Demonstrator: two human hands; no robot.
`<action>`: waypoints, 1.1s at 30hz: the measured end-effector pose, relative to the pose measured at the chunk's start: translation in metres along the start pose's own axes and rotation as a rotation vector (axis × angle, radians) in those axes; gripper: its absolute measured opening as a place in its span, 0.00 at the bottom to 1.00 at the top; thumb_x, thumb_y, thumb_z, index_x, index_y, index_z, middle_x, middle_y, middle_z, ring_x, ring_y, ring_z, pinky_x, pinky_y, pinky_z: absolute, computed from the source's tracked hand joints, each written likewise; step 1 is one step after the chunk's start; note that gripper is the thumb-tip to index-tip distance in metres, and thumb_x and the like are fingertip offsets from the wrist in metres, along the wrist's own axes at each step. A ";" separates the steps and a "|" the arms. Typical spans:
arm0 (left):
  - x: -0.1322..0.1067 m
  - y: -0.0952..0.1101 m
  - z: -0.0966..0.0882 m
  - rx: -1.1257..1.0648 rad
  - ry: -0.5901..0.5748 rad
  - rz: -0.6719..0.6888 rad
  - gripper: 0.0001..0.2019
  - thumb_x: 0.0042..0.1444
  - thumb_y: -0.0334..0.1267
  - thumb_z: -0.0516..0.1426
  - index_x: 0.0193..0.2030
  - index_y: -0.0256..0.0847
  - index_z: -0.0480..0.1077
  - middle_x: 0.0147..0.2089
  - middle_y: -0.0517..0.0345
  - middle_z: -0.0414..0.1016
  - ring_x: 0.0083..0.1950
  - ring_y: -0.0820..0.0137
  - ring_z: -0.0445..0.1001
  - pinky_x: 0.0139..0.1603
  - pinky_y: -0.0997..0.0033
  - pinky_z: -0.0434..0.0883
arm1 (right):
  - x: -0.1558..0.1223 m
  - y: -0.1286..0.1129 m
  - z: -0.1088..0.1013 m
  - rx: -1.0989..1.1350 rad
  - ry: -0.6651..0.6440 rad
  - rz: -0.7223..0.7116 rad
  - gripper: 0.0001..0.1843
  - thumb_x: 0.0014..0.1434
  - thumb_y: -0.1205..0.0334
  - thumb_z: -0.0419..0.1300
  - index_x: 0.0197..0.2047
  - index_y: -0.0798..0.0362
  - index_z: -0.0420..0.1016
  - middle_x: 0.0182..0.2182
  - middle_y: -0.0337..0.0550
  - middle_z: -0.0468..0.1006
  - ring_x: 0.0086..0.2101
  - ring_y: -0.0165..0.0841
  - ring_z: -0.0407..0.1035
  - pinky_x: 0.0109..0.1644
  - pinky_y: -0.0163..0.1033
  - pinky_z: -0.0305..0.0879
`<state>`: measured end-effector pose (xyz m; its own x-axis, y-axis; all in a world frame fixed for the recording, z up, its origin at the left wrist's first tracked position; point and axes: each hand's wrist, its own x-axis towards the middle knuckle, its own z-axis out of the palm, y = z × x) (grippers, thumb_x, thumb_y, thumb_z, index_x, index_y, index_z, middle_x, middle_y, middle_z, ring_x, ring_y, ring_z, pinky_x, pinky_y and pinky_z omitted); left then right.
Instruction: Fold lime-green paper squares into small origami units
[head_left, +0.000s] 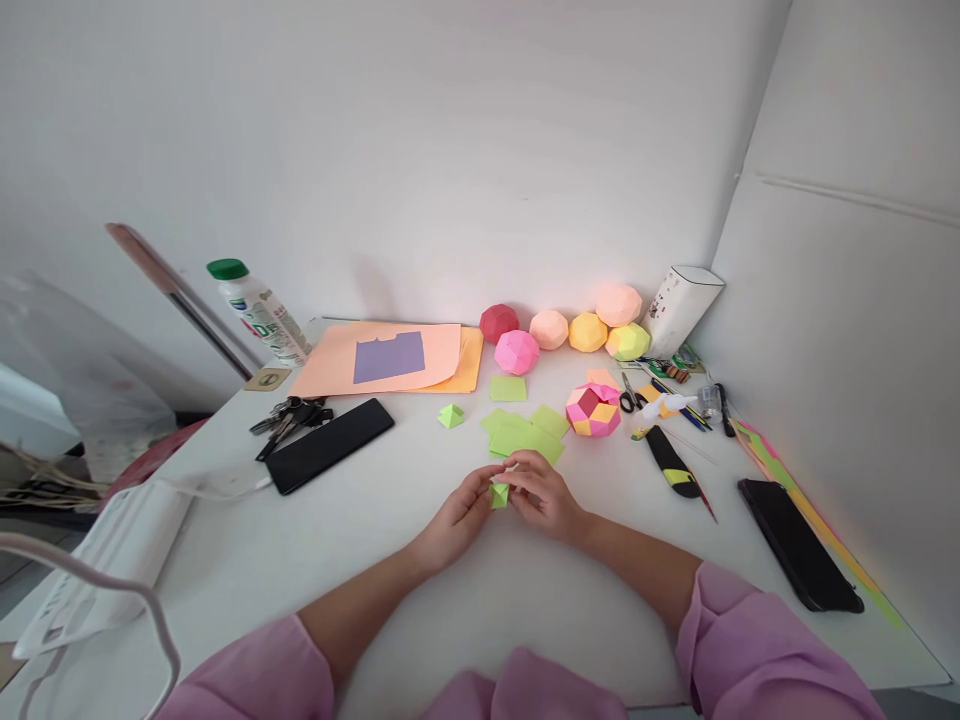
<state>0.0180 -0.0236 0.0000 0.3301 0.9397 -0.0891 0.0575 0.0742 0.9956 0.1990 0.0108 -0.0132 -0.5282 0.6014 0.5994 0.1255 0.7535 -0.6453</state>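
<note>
Between my two hands, low over the middle of the white table, is a small folded piece of light-green paper (499,495). My left hand (461,515) pinches it from the left with thumb and fingers. From the other side, the fingers of my right hand (547,497) close on its right and upper edge. Just beyond my fingers lie several loose green paper pieces (517,436), with one green square (508,388) behind them. A folded green paper unit (451,416) stands to their left. To the right sits a pink, red and yellow paper ball (593,411) with openings in it.
Several paper balls (549,329) line the wall. Scissors (631,398), a black-and-yellow cutter (672,462) and a phone (799,545) lie rightward. Orange sheets (375,358), keys (292,418), a black power bank (330,446), a bottle (259,312) and a white power strip (112,565) are leftward.
</note>
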 end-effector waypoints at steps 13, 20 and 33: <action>0.000 0.001 0.002 -0.081 0.134 -0.049 0.22 0.58 0.55 0.48 0.49 0.40 0.66 0.26 0.65 0.59 0.27 0.74 0.61 0.32 0.72 0.63 | 0.001 -0.001 0.002 -0.046 0.072 -0.058 0.08 0.62 0.66 0.52 0.40 0.52 0.72 0.29 0.44 0.72 0.32 0.31 0.68 0.36 0.37 0.70; 0.006 -0.006 -0.003 -0.097 0.186 0.000 0.15 0.57 0.49 0.52 0.41 0.39 0.68 0.22 0.64 0.66 0.27 0.72 0.66 0.35 0.71 0.65 | 0.001 -0.006 -0.002 0.123 0.049 0.341 0.07 0.58 0.60 0.57 0.37 0.52 0.75 0.23 0.38 0.71 0.21 0.27 0.65 0.29 0.36 0.67; 0.009 -0.007 -0.001 -0.109 0.298 0.012 0.13 0.55 0.48 0.54 0.30 0.39 0.66 0.27 0.60 0.70 0.28 0.73 0.68 0.34 0.71 0.68 | 0.003 0.002 -0.008 0.459 0.015 0.732 0.12 0.55 0.54 0.60 0.33 0.56 0.71 0.23 0.36 0.71 0.21 0.25 0.65 0.25 0.32 0.63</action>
<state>0.0193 -0.0148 -0.0074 0.0390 0.9960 -0.0804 -0.0510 0.0823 0.9953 0.2044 0.0167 -0.0086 -0.4357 0.8993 -0.0378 0.0766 -0.0048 -0.9971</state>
